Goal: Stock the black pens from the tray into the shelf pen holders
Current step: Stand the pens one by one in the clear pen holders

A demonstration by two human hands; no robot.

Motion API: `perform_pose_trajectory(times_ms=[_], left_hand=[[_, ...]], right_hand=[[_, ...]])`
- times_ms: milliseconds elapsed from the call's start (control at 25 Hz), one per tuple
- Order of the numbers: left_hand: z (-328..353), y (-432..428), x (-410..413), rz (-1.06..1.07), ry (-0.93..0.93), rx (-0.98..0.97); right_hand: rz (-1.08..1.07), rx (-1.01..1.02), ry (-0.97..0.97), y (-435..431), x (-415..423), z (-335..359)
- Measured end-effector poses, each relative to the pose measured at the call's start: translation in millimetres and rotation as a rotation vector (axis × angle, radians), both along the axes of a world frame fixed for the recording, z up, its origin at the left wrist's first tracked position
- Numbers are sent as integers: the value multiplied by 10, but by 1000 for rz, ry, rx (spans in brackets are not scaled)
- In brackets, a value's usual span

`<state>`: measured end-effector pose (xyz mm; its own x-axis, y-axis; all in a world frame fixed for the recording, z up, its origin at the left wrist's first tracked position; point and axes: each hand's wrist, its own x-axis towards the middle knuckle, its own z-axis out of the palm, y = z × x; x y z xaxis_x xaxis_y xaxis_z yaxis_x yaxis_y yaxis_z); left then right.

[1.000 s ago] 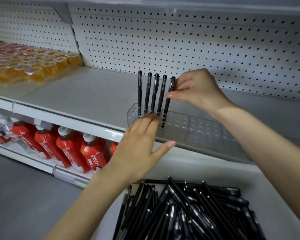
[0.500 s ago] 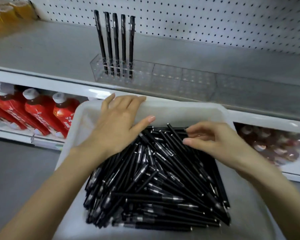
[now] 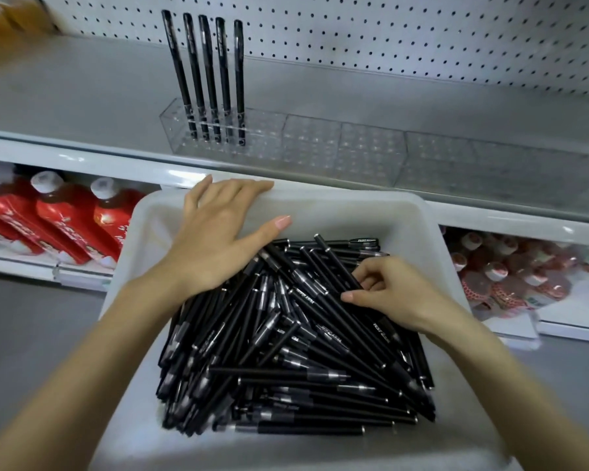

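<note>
Five pens (image 3: pixel 211 79) stand upright at the left end of the clear holder (image 3: pixel 320 144) on the far shelf (image 3: pixel 82 96); the rest lie heaped in the near tray (image 3: pixel 354 205). With the left hand (image 3: pixel 218 239) spread on the tray's far rim, the right hand (image 3: pixel 388 294) pinches one pen (image 3: pixel 334 258). It is best lifted free alone, then turned upright for the next hole rightward.

took the right hand (image 3: pixel 393 294) off the fifth of the upright pens (image 3: pixel 215 79) at upper centre and lowered it to the centre right of the frame, onto the pile (image 3: pixel 286 351) in the tray (image 3: pixel 337 198), fingers now pinched round one black pen (image 3: pixel 334 258). drew the left hand (image 3: pixel 215 232) back from the front of the pen holder (image 3: pixel 286 137) and laid it flat on the tray's far rim, just above centre.
</note>
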<state>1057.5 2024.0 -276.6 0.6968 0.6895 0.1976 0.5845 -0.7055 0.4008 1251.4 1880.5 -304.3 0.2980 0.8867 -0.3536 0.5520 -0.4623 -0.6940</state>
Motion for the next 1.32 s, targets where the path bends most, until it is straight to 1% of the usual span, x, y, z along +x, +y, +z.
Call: perform_pose_trajectory(times_ms=[120,240,400,520,600,720,840,920,1000,1080,1200,1320], left_hand=[[28,15,-3,-5,-63,-65],[57,25,-13,-9,-116,-79],[64,36,-19,-3,-166,-138],[145,8,-20,-1,-289,-231],[260,-46,-3,-41,-381,-276],[419,-125,33,-81,-418,-294],[492,-109,28,-24,-432,-305],[516,-63,-8,16,-505,-371],[542,-12,-54,50,-630,-467],[573,50,-91,73,-710,-516],[574,112,-92,122,-749,-575],[518,140,-39,149,-710,-566]], right_hand=[[-33,101,58,24,-11,103],[-27,130,115,33,-39,192],[19,194,48,55,-32,220],[75,221,100,131,-37,332],[160,238,53,234,-60,466],[293,300,-55,428,-93,665],[347,333,-151,601,-132,835],[347,340,-155,675,-124,945],[308,344,-120,722,-44,1054],[215,379,-38,767,61,1166],[20,483,196,851,116,1231],[-138,571,449,974,39,1198]])
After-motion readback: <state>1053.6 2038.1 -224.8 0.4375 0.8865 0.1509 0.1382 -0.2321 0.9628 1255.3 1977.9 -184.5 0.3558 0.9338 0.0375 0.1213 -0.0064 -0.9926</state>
